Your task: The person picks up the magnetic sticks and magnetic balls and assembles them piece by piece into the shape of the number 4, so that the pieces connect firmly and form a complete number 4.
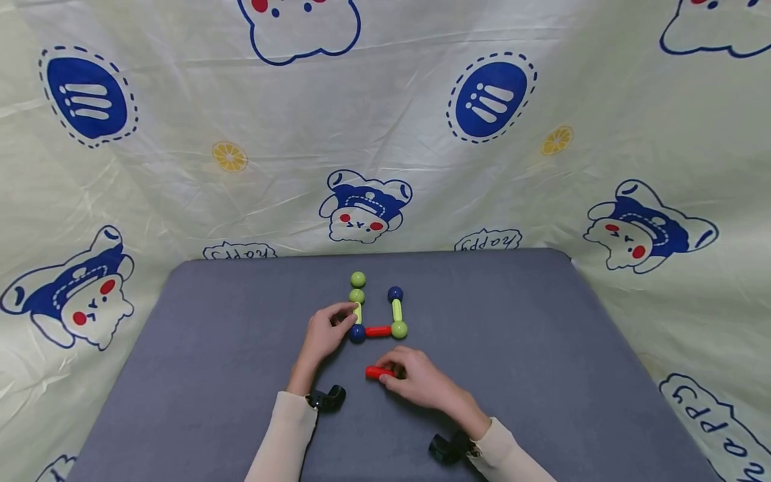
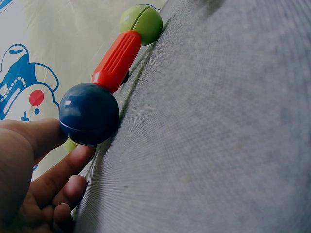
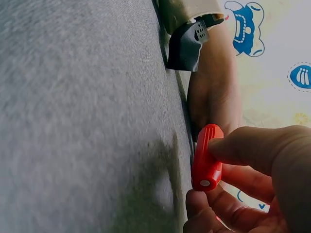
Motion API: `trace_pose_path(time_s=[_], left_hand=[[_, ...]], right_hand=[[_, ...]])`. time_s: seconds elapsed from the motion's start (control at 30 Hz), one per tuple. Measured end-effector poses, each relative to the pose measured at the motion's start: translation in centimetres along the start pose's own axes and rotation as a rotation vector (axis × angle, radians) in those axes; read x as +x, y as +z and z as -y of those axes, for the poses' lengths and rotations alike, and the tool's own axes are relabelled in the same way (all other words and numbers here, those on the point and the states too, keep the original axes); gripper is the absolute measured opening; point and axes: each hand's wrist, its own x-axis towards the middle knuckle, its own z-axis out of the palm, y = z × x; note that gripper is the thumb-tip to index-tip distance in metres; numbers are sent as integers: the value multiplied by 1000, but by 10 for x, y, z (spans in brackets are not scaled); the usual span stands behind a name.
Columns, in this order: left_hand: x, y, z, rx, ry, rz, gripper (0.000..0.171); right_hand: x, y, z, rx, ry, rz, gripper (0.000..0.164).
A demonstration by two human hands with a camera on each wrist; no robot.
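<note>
On the table, coloured balls and rods are joined in a U shape. At its lower left corner is a dark blue ball (image 1: 357, 333), linked by a red rod (image 1: 378, 331) to a green ball (image 1: 399, 329). My left hand (image 1: 327, 331) pinches the yellow-green rod (image 1: 359, 313) above the blue ball; in the left wrist view that ball (image 2: 89, 114) mostly hides the rod. Nearer to me, my right hand (image 1: 418, 378) holds a separate red rod (image 3: 207, 158) between thumb and fingers, apart from the U.
A loose-looking green ball (image 1: 358, 279) lies just beyond the green ball (image 1: 357, 296) topping the left side. Another blue ball (image 1: 395, 294) tops the right yellow-green rod (image 1: 397, 310). The grey table (image 1: 512, 335) meets a printed cloth (image 1: 385, 134) behind.
</note>
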Motion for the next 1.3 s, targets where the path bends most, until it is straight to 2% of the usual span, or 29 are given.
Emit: trace_pose_path(time_s=[0.67,1.3], left_hand=[[0,0,-2,9,-5,4,22],[1,-2,-3,12,8,4,22]], right_hand=[[-8,-19,-10,20,59,-95,17],[-12,-31,-20,62,160,-207,20]])
